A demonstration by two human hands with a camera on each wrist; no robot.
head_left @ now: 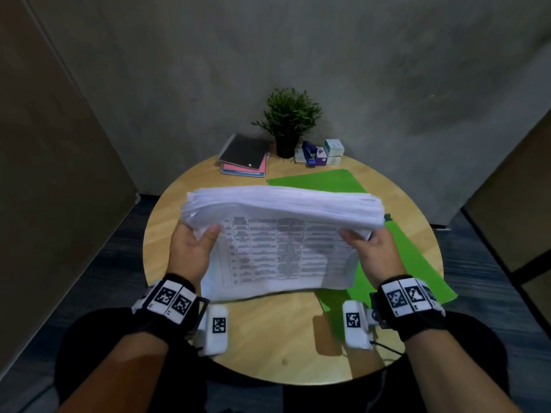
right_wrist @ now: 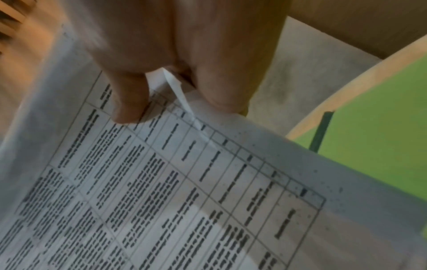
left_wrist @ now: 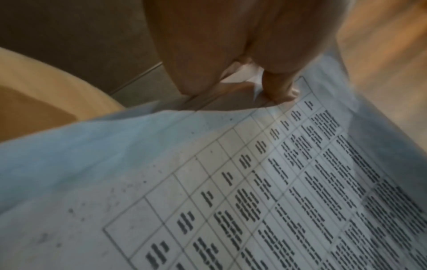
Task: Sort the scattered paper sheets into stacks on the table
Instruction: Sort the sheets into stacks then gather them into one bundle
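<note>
A thick paper stack (head_left: 283,231), top sheet showing a printed grid, is hanging tilted above the table (head_left: 268,332). The left hand (head_left: 190,251) and right hand (head_left: 375,254) are clamping its side edges, thumbs on top. A green sheet (head_left: 417,257) is lying on the table under the stack's right side.

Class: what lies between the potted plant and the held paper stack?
In the head view, bare wooden table and the green sheet's far end lie between potted plant and paper stack.
</note>
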